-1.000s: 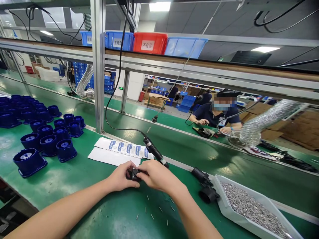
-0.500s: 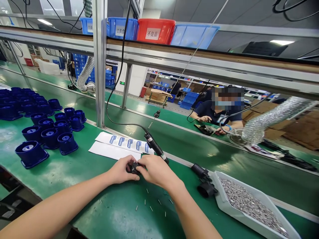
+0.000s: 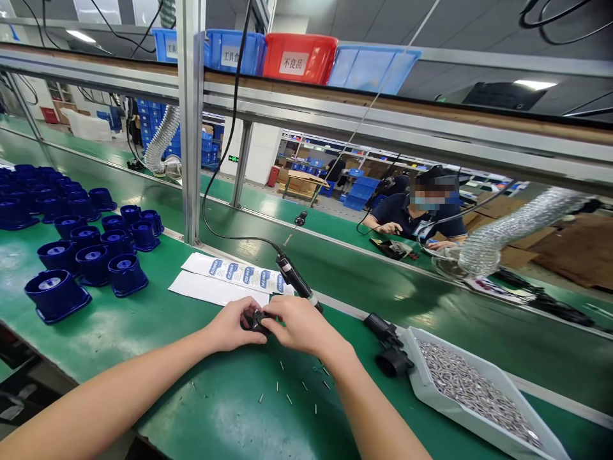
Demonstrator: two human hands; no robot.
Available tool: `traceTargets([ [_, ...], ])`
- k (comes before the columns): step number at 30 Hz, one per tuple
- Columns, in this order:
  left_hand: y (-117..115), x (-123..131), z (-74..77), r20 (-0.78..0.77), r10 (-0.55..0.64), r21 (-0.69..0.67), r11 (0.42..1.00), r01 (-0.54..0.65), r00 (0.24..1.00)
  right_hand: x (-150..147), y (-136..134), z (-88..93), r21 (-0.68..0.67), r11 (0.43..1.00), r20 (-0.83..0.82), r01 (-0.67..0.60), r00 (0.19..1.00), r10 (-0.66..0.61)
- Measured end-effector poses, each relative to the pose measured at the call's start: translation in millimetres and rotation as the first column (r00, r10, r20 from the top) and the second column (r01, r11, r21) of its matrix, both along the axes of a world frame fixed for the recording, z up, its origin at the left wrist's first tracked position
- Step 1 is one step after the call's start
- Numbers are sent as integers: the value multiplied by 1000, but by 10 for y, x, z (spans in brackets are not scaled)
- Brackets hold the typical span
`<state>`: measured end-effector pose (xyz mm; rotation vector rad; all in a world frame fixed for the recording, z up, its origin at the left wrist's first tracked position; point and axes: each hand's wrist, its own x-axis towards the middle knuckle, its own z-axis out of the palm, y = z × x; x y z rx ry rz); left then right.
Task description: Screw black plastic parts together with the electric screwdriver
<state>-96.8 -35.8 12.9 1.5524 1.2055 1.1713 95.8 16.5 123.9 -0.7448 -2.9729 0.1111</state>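
Observation:
A small black part [image 3: 255, 321] is held between my two hands above the green table [image 3: 215, 396]. My left hand [image 3: 232, 327] wraps round its left side, thumb in front. On its right side, the fingers and thumb of my right hand [image 3: 293, 322] pinch it, partly hiding it. Behind my hands lie a black electric screwdriver [image 3: 295, 278] with a cable and white sheets with blue labels [image 3: 234, 273]. Several small metal pins [image 3: 289, 398] are scattered on the table in front of my hands.
Dark blue round parts [image 3: 55, 292] stand at the left. To the right, black fittings [image 3: 393, 361] lie beside a pale tray [image 3: 431, 399] full of metal pins. A metal post [image 3: 191, 160] rises behind. Across the bench sits a person [image 3: 421, 217].
The view has shifted slightly. Across the bench, the person's head and hands have moved a little. My hands keep nearly the same hold on the black part.

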Motion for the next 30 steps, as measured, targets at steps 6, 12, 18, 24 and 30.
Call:
traceTargets([
  [6,4,-9,5,22,-24,0,1000,24,999,10,15,-20,-50,999,-46,-7,999,4],
  [12,-23,0,36,40,-15,6,1000,15,999,-9,-39,-64,-31,997,-52,66,996,-67],
  [18,-54,24,106,11,9,24,1000,-9,1000,36,107,-59,-187,981,-262,-46,965,-5],
  [24,-54,-6,154,-13,-45,4,999,45,999,187,725,-185,-255,926,-709,277,598,-374],
  [30,-55,4,146,-25,-56,10,998,57,998,330,947,-370,-512,849,-580,135,675,-457],
])
